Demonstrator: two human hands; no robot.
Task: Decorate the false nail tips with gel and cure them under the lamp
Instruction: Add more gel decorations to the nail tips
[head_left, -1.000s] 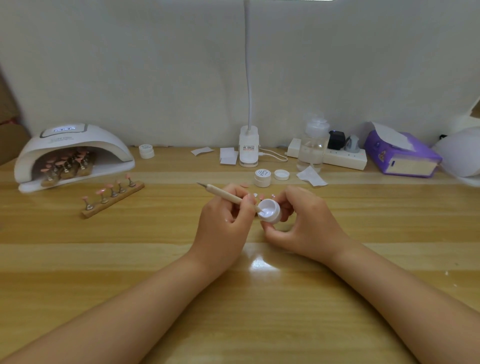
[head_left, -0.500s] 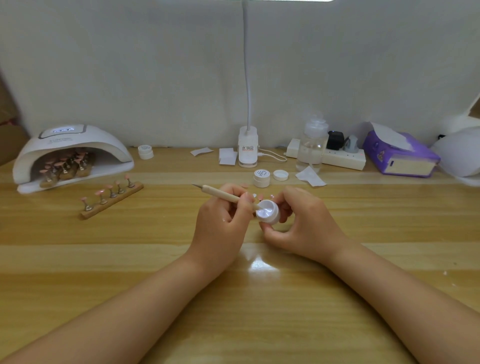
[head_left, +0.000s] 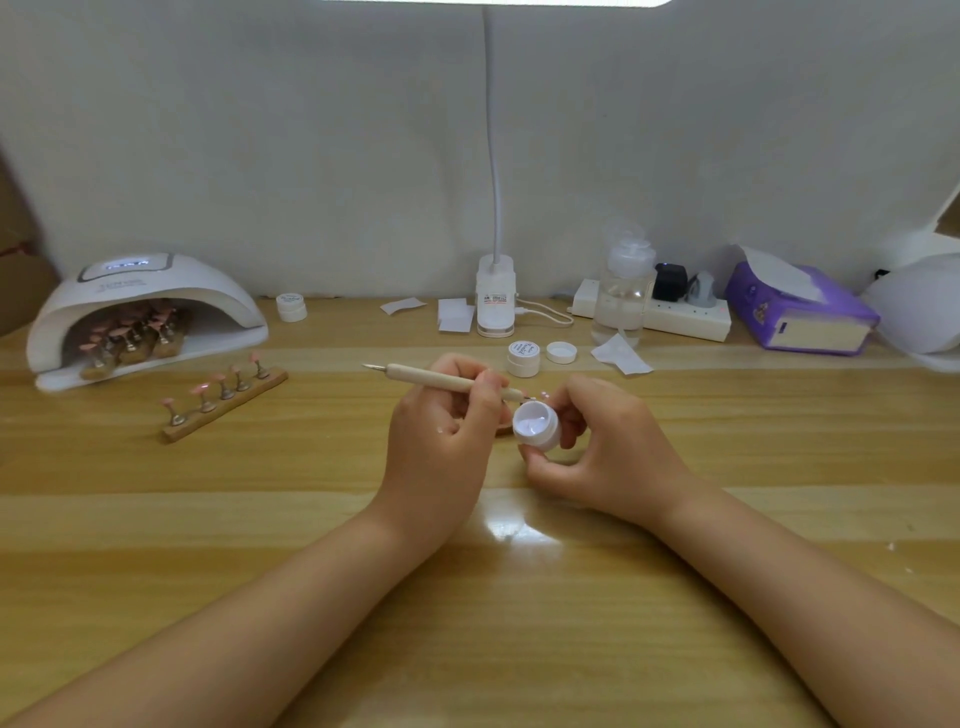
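1. Nearest, we are pinching the open gel pot (head_left: 537, 427) in our right hand (head_left: 608, 452), tilted toward us above the table (head_left: 467, 623).
2. Our left hand (head_left: 441, 441) is gripping the wooden dotting tool (head_left: 441, 378), its tip at the pot's rim; loading gel appears under way.
3. Farther left, a strip of nail tips (head_left: 223, 402) is waiting outside, seemingly uncured.
4. Farthest, more tips are sitting inside the curing lamp (head_left: 145, 291).

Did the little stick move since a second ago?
Yes. The wooden tool slid left, its back end now farther from the closed jar, and its front tip has lifted to the open jar's far rim.
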